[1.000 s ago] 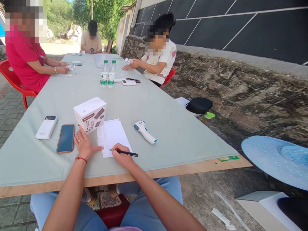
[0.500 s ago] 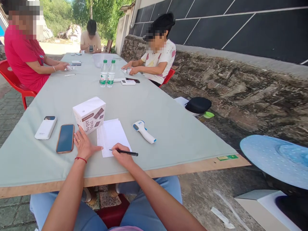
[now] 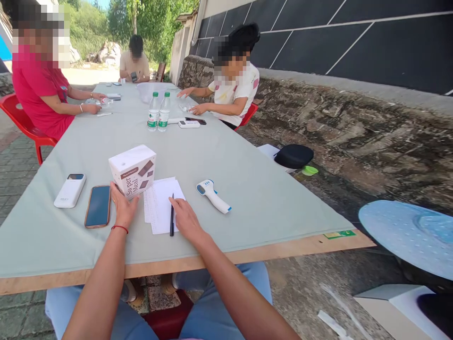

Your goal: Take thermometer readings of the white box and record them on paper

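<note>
My left hand is at the lower left corner of a white box printed "Super Meal". Its fingers lie along the box's side and its thumb is at the front, closed on that corner. My right hand has its fingertips on the upper part of a black pen. The pen points away from me over white paper sheets, one bearing small writing or print along its left side. A phone with a brown edge lies just left of my left hand. Right of the paper is a white-and-blue infrared thermometer.
A white power bank lies at the left. Two water bottles stand mid-table, before a translucent basin. Three people sit around the table, two handling clear plastic items. A blue round surface is beyond the right edge.
My left hand has gone from lying spread by the box to gripping its lower corner. The pen has swung from pointing left across the paper to lying lengthwise, under my right fingertips.
</note>
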A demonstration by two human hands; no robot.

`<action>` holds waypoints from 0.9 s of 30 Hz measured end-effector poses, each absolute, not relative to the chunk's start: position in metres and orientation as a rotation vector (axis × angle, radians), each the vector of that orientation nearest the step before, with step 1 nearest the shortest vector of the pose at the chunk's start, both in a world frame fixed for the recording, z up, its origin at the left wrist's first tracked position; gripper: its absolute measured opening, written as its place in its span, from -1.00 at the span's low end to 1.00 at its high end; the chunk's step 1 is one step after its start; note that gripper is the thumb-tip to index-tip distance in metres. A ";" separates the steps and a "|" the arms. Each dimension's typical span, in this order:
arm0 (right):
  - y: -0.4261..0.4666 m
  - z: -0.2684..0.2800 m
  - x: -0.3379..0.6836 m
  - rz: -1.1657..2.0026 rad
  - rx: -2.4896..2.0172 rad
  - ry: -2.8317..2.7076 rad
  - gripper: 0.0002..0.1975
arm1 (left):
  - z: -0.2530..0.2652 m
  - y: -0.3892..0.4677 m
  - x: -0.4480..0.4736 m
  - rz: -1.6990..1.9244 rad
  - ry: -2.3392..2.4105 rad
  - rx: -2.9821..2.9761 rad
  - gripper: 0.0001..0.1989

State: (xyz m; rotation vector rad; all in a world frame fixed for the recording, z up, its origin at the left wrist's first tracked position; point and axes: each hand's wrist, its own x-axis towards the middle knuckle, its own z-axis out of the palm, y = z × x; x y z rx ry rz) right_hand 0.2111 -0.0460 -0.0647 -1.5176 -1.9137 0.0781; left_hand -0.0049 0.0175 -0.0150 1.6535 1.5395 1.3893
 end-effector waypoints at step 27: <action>-0.117 0.041 0.147 1.216 -0.880 -0.901 -0.67 | 0.003 -0.003 -0.006 1.372 0.879 0.828 -0.45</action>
